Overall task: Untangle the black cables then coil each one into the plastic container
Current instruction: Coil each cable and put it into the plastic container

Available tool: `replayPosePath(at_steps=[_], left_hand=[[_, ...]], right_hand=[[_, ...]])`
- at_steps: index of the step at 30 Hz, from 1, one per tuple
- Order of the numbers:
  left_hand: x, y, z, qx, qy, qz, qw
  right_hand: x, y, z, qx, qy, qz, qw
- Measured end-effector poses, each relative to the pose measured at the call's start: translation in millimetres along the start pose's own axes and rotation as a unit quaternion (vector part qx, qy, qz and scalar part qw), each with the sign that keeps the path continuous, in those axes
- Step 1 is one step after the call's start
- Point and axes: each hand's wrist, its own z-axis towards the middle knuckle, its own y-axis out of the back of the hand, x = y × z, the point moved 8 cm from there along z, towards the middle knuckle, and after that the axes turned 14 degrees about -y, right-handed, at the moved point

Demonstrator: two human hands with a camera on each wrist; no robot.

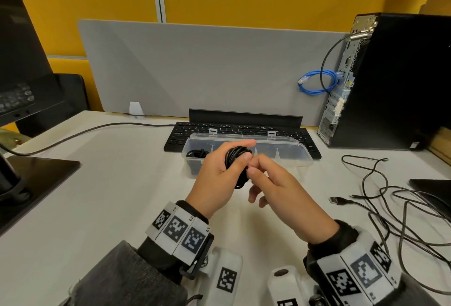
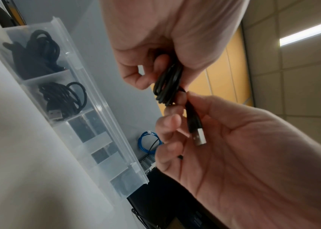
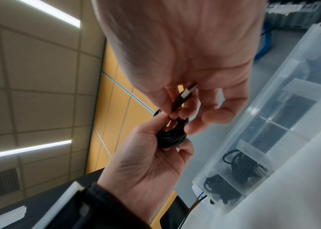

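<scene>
My left hand (image 1: pixel 219 166) grips a tight coil of black cable (image 1: pixel 238 157) above the desk, just in front of the clear plastic container (image 1: pixel 292 142). My right hand (image 1: pixel 258 171) pinches that cable's free end beside the coil. The silver USB plug (image 2: pixel 198 137) lies across the right hand's fingers. In the left wrist view two coiled black cables (image 2: pixel 65 97) fill the container's (image 2: pixel 105 117) first two compartments. The right wrist view shows the plug (image 3: pixel 188 93) above the coil (image 3: pixel 171 137). Loose tangled black cables (image 1: pixel 390 203) lie on the desk at the right.
A black keyboard (image 1: pixel 175 135) sits behind the container. A computer tower (image 1: pixel 390 81) with a blue cable (image 1: pixel 314 83) stands back right. A monitor base (image 1: pixel 36 171) is at the left. A grey divider panel (image 1: pixel 207 66) closes the back.
</scene>
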Motion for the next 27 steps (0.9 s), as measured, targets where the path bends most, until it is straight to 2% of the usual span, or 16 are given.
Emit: replayPosePath(at_steps=[6, 12, 16, 18, 19, 21, 22, 23, 25, 27], left_hand=[[2, 5, 1, -0.029, 0.007, 0.040, 0.999], [4, 4, 0, -0.031, 0.023, 0.033, 0.999], [3, 3, 0, -0.025, 0.015, 0.022, 0.999], [2, 4, 0, -0.028, 0.007, 0.035, 0.999], [1, 4, 1, -0.024, 0.002, 0.033, 0.999], [-4, 0, 1, -0.004, -0.002, -0.005, 1.000], [-8, -2, 2, 0.009, -0.002, -0.031, 0.999], [-10, -3, 2, 0.018, 0.000, -0.055, 0.998], [-11, -4, 2, 0.020, 0.013, -0.109, 0.994], [-6, -4, 0, 0.005, 0.037, -0.159, 0.987]], right_hand=[[2, 2, 0, 0.028, 0.001, -0.018, 0.999], [17, -2, -9, -0.017, 0.086, -0.093, 0.992], [15, 4, -10, -0.042, 0.079, -0.131, 0.987], [14, 8, -9, -0.056, 0.089, -0.218, 0.970], [16, 14, -10, -0.087, 0.108, -0.281, 0.950], [27, 32, -17, -0.195, 0.163, -0.382, 0.888], [33, 40, -21, -0.245, 0.188, -0.400, 0.863], [38, 46, -24, -0.277, 0.204, -0.399, 0.850], [40, 50, -23, -0.298, 0.231, -0.378, 0.846], [37, 50, -16, -0.287, 0.239, -0.339, 0.863]])
